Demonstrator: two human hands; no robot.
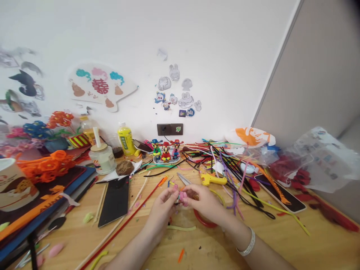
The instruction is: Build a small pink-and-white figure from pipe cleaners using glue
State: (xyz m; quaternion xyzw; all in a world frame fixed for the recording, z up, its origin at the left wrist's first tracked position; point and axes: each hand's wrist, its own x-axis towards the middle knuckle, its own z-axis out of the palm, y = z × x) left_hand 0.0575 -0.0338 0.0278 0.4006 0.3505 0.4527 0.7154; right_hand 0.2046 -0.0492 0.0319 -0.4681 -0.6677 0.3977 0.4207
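My left hand (pixel 165 204) and my right hand (pixel 203 199) meet over the middle of the wooden table (pixel 171 251). Between them they pinch a small pink craft piece (pixel 183 198), apparently made of fuzzy pipe cleaner; the fingers cover much of it. A pair of scissors lies beneath my right hand, with its pointed blade (pixel 184 179) sticking out beyond the fingers and its red handle (pixel 206 221) below the palm. Just past my right hand rests a yellow glue gun (pixel 212 179). A short pale yellow strip (pixel 182 228) lies below my hands.
Three colourful figures (pixel 165 150) stand on a small tray by the wall. Loose pipe cleaners (pixel 230 183) sprawl across the right side. A dark phone (pixel 114 201) lies on the left, near a jar (pixel 101 159), a yellow bottle (pixel 125 138) and a paper cup (pixel 17 184). Another phone (pixel 298 202) is far right.
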